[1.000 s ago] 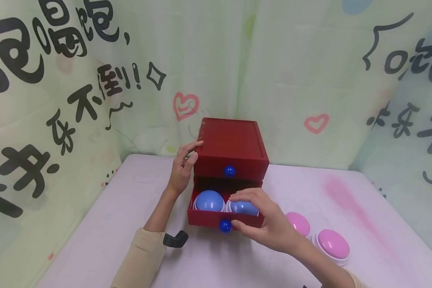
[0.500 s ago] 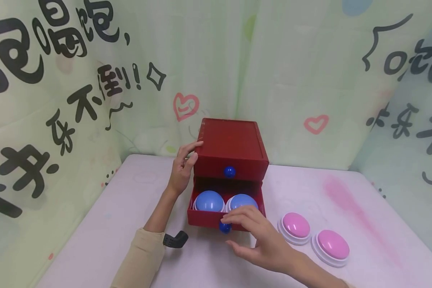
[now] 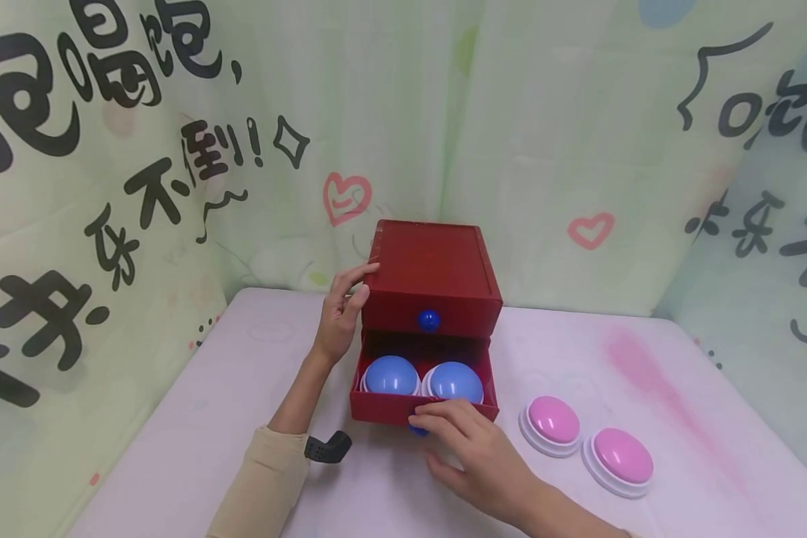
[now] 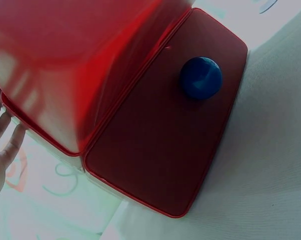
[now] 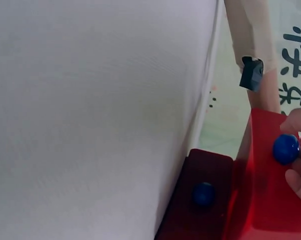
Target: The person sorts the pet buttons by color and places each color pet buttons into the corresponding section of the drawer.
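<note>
A red two-drawer cabinet (image 3: 433,258) stands on the table, its lower drawer (image 3: 379,408) pulled out and its upper drawer (image 3: 386,312) closed. Inside the lower drawer sit two blue domed push buttons with white bases, a left one (image 3: 391,375) and a right one (image 3: 455,382). My left hand (image 3: 338,317) rests against the cabinet's left side, fingertips at its top edge. My right hand (image 3: 480,459) is at the lower drawer's blue knob (image 5: 286,149), fingers above it and thumb below, spread apart. In the head view the fingers hide much of that knob.
Two pink push buttons on white bases, a nearer one (image 3: 622,456) and a farther one (image 3: 554,420), lie on the table (image 3: 296,486) right of the cabinet. A printed curtain (image 3: 524,149) surrounds the back and sides. Another blue knob (image 3: 428,321) sticks out from the upper drawer.
My right hand has moved from over the right blue button down and toward me, to the lower drawer's knob, uncovering that button. My left hand, the cabinet and drawer have stayed put.
</note>
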`<act>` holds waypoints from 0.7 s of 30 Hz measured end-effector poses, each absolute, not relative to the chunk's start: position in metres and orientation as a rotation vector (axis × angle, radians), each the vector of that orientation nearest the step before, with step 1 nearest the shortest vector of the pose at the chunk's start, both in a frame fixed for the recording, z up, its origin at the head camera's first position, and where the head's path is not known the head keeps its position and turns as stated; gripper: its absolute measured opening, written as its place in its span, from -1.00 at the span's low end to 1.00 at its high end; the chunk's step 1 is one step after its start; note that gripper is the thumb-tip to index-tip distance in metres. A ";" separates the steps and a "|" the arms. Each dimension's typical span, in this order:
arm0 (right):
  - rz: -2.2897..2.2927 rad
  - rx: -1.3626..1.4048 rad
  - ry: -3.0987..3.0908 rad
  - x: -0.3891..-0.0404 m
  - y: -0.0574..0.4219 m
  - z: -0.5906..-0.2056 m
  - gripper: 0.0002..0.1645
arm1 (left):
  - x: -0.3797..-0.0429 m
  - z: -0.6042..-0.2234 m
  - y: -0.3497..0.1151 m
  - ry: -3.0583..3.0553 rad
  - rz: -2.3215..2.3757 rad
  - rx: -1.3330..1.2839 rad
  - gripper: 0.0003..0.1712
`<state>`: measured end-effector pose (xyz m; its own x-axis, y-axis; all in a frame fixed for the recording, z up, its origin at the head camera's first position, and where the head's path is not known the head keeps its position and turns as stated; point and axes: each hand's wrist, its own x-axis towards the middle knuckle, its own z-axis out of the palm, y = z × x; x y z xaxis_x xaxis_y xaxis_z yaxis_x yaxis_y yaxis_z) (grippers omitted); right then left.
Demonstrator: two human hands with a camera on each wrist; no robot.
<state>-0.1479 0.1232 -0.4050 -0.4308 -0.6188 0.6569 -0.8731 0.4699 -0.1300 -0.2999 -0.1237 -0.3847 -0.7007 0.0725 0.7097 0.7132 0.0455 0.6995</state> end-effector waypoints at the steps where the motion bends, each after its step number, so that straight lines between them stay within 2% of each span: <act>1: 0.617 1.232 -2.180 -0.148 0.123 -0.406 -0.16 | -0.300 -0.385 -0.124 -1.835 -1.701 -0.789 -0.47; 21: 0.618 1.161 -2.165 -0.156 0.114 -0.399 -0.31 | -0.299 -0.385 -0.124 -1.816 -1.689 -0.813 -0.48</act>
<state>-0.1560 0.1135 -0.3994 -0.4382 -0.5736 0.6921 -0.8524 0.5094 -0.1175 -0.2995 -0.1241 -0.3848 -0.6812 0.0749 0.7283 0.7318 0.0396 0.6804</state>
